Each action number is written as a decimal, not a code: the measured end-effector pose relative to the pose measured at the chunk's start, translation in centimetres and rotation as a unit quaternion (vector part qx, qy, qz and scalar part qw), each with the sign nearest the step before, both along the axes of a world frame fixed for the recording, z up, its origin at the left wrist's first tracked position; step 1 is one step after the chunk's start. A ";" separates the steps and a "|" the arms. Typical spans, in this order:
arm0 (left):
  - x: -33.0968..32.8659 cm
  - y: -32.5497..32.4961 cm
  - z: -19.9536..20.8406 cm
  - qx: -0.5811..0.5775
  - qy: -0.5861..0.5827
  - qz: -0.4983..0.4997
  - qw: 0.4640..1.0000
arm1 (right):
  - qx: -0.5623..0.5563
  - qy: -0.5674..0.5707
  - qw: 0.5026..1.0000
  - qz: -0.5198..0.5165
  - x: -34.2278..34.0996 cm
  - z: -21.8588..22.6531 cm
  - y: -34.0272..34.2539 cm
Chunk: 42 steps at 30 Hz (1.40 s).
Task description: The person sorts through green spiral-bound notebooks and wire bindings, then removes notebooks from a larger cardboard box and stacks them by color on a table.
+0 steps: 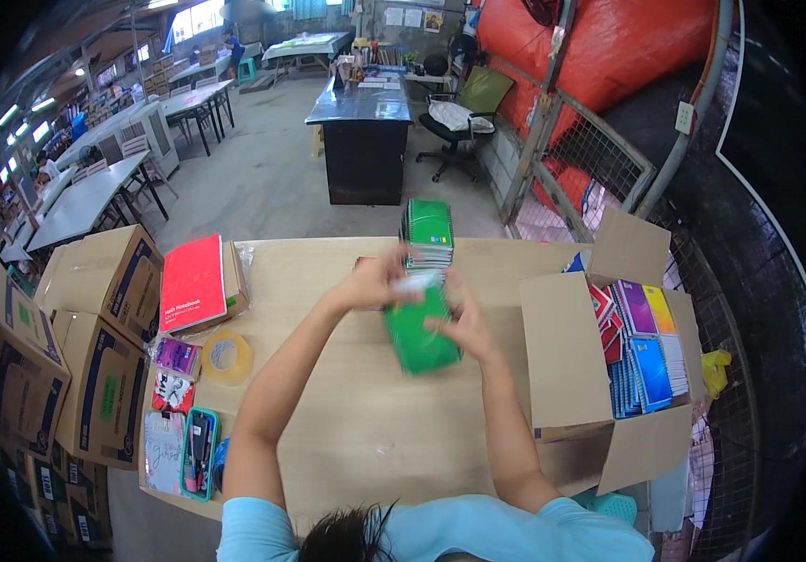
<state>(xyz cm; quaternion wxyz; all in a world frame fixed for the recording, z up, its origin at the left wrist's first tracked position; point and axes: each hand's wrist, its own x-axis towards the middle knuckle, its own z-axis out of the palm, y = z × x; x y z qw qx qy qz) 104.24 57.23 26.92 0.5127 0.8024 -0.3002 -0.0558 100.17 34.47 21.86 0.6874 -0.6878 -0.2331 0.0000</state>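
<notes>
In the middle of the table, a small green spiral notebook (422,332) is blurred by motion. It may be more than one notebook. My right hand (467,328) grips its right side, thumb across the green cover. At its far end, my left hand (372,281) closes on the whitish upper edge, its fingers smeared. Just beyond stands a stack of green spiral notebooks (431,225), spiral bindings showing along the side. Something reddish shows partly behind my left hand.
On the right an open cardboard box (567,351) holds several red, purple, yellow and blue notebooks (647,370). Along the table's left lie a red notebook (193,284), a tape roll (227,358) and a teal pencil tray (200,454). Closed cartons (103,375) are piled beyond that edge.
</notes>
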 end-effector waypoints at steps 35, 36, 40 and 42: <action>19.2 -5.6 -7.7 -0.398 0.370 0.176 0.821 | 0.042 0.264 0.962 -0.063 26.0 -1.1 1.5; 19.9 -6.1 -7.7 -0.396 0.366 0.170 0.825 | 0.045 0.258 0.963 -0.067 26.1 -0.7 1.2; 21.4 -5.5 -8.8 -0.354 0.241 0.255 0.867 | 0.052 0.251 0.962 -0.096 24.4 1.5 2.2; 20.6 -6.7 -9.2 -0.435 0.203 0.282 0.831 | -0.044 0.215 0.957 -0.189 23.8 2.7 1.4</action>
